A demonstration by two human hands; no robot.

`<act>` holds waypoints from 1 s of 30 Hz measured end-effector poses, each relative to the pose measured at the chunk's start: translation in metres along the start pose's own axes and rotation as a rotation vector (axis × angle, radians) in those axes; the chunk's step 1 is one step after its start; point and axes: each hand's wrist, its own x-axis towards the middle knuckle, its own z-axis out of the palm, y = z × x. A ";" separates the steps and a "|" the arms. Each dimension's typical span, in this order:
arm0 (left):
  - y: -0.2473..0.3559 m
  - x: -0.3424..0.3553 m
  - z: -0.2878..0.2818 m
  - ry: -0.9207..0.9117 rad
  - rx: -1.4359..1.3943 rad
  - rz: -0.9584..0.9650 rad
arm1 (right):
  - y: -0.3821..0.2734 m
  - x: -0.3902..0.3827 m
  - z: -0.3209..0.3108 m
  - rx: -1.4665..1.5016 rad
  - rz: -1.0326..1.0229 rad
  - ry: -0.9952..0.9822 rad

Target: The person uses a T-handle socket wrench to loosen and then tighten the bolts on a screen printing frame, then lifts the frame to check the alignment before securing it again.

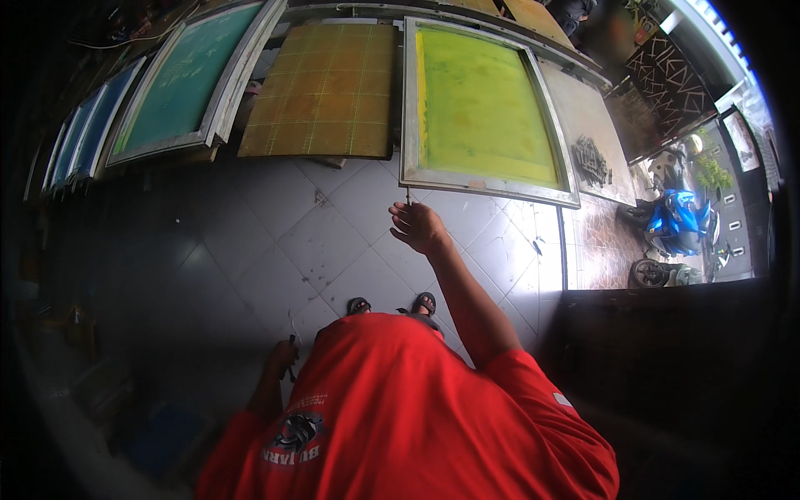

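My right hand [419, 225] is raised just below the lower left corner of a yellow-green screen in a silver frame [488, 108], beside a thin dark piece hanging from that edge [408, 193]; its fingers are extended and slightly apart. I cannot tell whether it touches that piece. My left hand [281, 358], low beside my red shirt, is closed on a dark slender object [292, 360] with a thin pale wire or cord above it, too small to identify. A brown board with a green grid [317, 87] lies left of the yellow-green screen.
Teal [179, 79] and blue screens [83, 133] line the rack at left; a pale board [587, 108] is at right. My sandalled feet stand on grey floor tiles [267, 233]. A blue motorbike [675, 225] is parked beyond the doorway at right, near a dark low surface [667, 342].
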 end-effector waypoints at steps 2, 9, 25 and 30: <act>0.013 0.002 -0.001 0.007 -0.039 -0.005 | 0.002 0.005 -0.010 0.027 -0.016 -0.018; 0.052 -0.004 -0.014 0.067 -0.128 0.062 | 0.015 0.012 -0.030 -0.047 -0.158 0.035; 0.045 0.036 0.002 0.230 0.166 -0.092 | -0.047 -0.146 -0.209 -0.283 -0.548 0.655; 0.096 0.037 0.005 0.255 0.025 -0.133 | -0.244 -0.193 -0.287 -0.837 -1.235 1.134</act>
